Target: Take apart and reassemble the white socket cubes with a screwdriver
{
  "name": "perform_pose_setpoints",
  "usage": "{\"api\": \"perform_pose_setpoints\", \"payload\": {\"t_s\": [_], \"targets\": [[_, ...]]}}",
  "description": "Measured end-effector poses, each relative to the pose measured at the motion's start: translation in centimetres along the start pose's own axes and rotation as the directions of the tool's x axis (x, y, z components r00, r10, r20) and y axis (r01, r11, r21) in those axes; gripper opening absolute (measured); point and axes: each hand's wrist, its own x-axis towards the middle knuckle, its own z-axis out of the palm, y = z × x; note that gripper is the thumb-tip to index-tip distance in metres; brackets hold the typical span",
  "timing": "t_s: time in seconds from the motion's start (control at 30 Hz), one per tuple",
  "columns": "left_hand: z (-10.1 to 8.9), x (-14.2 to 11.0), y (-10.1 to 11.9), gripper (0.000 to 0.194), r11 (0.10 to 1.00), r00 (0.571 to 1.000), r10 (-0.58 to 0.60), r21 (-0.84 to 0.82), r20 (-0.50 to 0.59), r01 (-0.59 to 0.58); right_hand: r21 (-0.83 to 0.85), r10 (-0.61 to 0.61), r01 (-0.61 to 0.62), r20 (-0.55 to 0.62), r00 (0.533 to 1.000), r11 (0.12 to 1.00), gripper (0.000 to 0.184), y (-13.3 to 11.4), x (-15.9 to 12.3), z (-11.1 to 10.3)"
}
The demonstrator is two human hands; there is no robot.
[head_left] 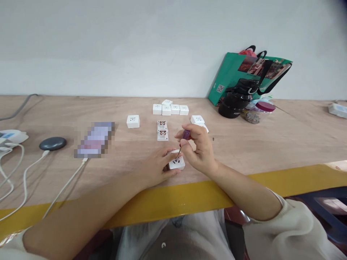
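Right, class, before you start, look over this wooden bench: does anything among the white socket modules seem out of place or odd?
Two open white plastic socket bases stand out: they lie one behind the other on the wooden tabletop with their internal parts exposed, while the white socket modules nearby are closed.

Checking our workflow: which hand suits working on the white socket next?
Right: the right hand holds the screwdriver, tip on the socket, while the left hand grips the socket.
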Motion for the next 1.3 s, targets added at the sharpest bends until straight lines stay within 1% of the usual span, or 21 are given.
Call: {"api": "perform_pose_setpoints", "payload": {"t_s": [0.1, 0.2, 0.27, 0.4, 0.47, 0.57, 0.63, 0.8, 0.9, 0.97, 1.0, 1.1, 1.17, 1.23, 1.3], "targets": [[0.00, -0.04, -0.01, 0.044, 1.000, 1.000, -0.003, 0.016, -0.002, 0.003, -0.082, -0.041, 0.042, 0.013, 0.999, 0.996, 0.038, 0.09, 0.24, -0.07], [0.02, -0.07, 0.00, 0.041, 1.000, 1.000, -0.015, 0.022, 0.002, 0.015, -0.153, -0.054, 0.054, 0.004, 0.999, 0.987, 0.041, 0.13, 0.45, -0.09], [0.04, -0.07, 0.00, 0.041, 1.000, 1.000, -0.020, 0.020, 0.006, 0.020, -0.129, -0.039, 0.039, 0.006, 0.999, 0.991, 0.044, 0.09, 0.42, -0.08], [0.08, -0.02, -0.03, 0.043, 1.000, 1.000, -0.011, 0.020, 0.007, 0.011, -0.021, -0.006, 0.007, 0.023, 1.000, 1.000, 0.047, 0.05, 0.14, -0.07], [0.10, -0.03, -0.05, 0.043, 1.000, 1.000, -0.010, 0.019, 0.010, 0.009, -0.038, -0.019, 0.020, 0.024, 1.000, 0.999, 0.043, 0.11, 0.14, -0.11], [0.16, -0.12, -0.11, 0.043, 1.000, 1.000, -0.020, 0.019, 0.008, 0.020, -0.137, -0.047, 0.047, 0.005, 0.999, 0.989, 0.038, 0.15, 0.39, -0.21], [0.21, -0.19, -0.16, 0.042, 0.999, 0.999, -0.032, 0.019, -0.005, 0.032, -0.169, -0.045, 0.044, -0.006, 0.999, 0.985, 0.036, 0.11, 0.53, -0.29], [0.23, -0.18, -0.20, 0.042, 0.999, 1.000, -0.028, 0.023, 0.010, 0.028, -0.024, -0.007, 0.008, 0.018, 1.000, 1.000, 0.045, 0.01, 0.35, -0.43], [0.27, -0.16, -0.19, 0.043, 0.999, 1.000, -0.019, 0.027, 0.000, 0.019, -0.100, -0.025, 0.027, 0.026, 0.999, 0.995, 0.041, 0.07, 0.33, -0.40], [0.33, -0.20, -0.19, 0.042, 1.000, 1.000, -0.016, 0.024, -0.016, 0.016, -0.164, -0.038, 0.040, 0.016, 0.999, 0.986, 0.042, 0.10, 0.39, -0.32], [0.35, -0.22, -0.19, 0.042, 1.000, 1.000, -0.017, 0.021, -0.025, 0.018, -0.170, -0.032, 0.032, 0.004, 0.999, 0.985, 0.043, 0.10, 0.40, -0.27], [0.28, -0.19, -0.14, 0.043, 1.000, 1.000, -0.021, 0.013, -0.023, 0.022, -0.077, 0.008, -0.010, -0.026, 1.000, 0.997, 0.048, 0.07, 0.28, -0.14], [0.17, -0.13, -0.08, 0.044, 1.000, 1.000, -0.014, 0.011, -0.003, 0.014, -0.008, 0.019, -0.020, -0.021, 1.000, 1.000, 0.047, 0.05, 0.18, -0.13], [0.09, -0.09, -0.06, 0.044, 1.000, 1.000, -0.014, 0.014, 0.010, 0.014, -0.020, 0.003, -0.003, -0.006, 1.000, 1.000, 0.042, 0.07, 0.21, -0.19], [0.12, -0.11, -0.09, 0.043, 0.999, 1.000, -0.025, 0.023, 0.008, 0.025, -0.091, -0.016, 0.016, -0.006, 1.000, 0.996, 0.037, 0.08, 0.36, -0.28]]}}
